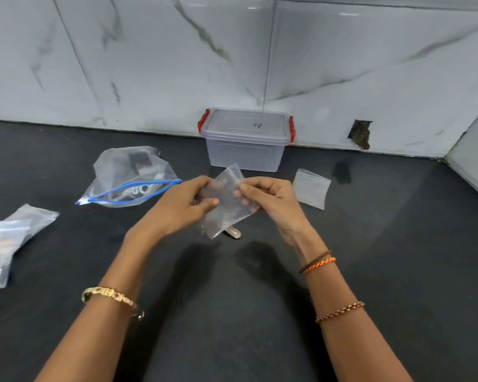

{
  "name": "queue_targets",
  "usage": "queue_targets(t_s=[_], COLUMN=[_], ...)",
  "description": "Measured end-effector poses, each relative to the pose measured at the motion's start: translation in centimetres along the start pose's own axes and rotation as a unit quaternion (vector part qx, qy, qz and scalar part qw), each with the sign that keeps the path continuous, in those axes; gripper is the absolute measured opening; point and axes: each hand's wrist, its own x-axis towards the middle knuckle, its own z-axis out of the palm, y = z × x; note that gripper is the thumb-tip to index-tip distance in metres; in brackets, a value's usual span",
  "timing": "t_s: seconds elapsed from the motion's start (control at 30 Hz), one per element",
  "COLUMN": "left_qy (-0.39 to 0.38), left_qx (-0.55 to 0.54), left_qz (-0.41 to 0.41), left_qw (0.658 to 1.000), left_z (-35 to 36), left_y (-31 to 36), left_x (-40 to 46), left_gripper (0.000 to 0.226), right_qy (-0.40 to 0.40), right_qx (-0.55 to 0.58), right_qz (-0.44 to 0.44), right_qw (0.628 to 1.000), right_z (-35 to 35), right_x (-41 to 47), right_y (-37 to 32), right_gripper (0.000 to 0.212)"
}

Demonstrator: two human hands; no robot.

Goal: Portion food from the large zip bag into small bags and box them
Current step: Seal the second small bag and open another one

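Above the middle of the dark counter, both my hands hold a small clear bag point(226, 208). My left hand point(185, 205) grips its left side and my right hand point(271, 199) pinches its upper right edge. The large zip bag point(127, 180) with a blue seal lies open to the left, dark items inside. A clear plastic box point(246, 142) with red latches stands against the wall, lid on. Another small bag point(311, 188) lies flat at the right. Several small bags point(9, 238) lie at the far left edge; their contents are blurred.
The black counter point(232, 299) meets a white marble wall point(232, 51) behind. A small pale object point(233, 233) lies on the counter just below the held bag. A dark hole point(359, 133) shows in the wall at the right.
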Motion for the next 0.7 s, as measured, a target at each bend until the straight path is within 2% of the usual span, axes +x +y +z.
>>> queue_targets(t_s=[0.07,0.13,0.2,0.27,0.33,0.4,0.47,0.7], left_qy=[0.001,0.040,0.066,0.074,0.098,0.140,0.154,0.084], left_qx=[0.016,0.039,0.083,0.116,0.123,0.096,0.064,0.010], left_qz=[-0.012,0.004,0.034,0.037,0.030,0.046,0.058,0.054], left_qw=[1.000,0.998,0.994,0.990,0.987,0.984,0.984,0.995], left_z=[-1.2,-1.6,-1.2,-0.5,0.0,0.0,-0.1,-0.2], left_y=[-1.3,-2.5,-3.2,-3.4,-3.7,-4.0,-4.3,-4.7], left_x=[-1.2,-2.0,-2.6,-2.9,-3.0,-3.3,-3.5,-4.2], left_gripper=[0.062,0.099,0.116,0.116,0.105,0.092,0.088,0.075], right_qy=[0.008,0.047,0.071,0.074,0.068,0.052,0.037,0.021], right_qx=[0.021,0.052,0.088,0.112,0.127,0.122,0.110,0.033], right_qz=[0.040,0.086,0.124,0.139,0.144,0.143,0.131,0.117], right_qw=[0.999,0.994,0.986,0.981,0.979,0.981,0.985,0.992], right_z=[2.6,4.9,6.6,7.8,8.4,8.6,8.6,8.1], right_x=[0.0,0.0,-0.2,-0.6,-0.9,-1.0,-1.1,-1.3], right_y=[0.1,0.5,0.9,1.2,1.4,1.5,1.5,1.9], right_gripper=[0.011,0.010,0.008,0.007,0.009,0.012,0.014,0.016])
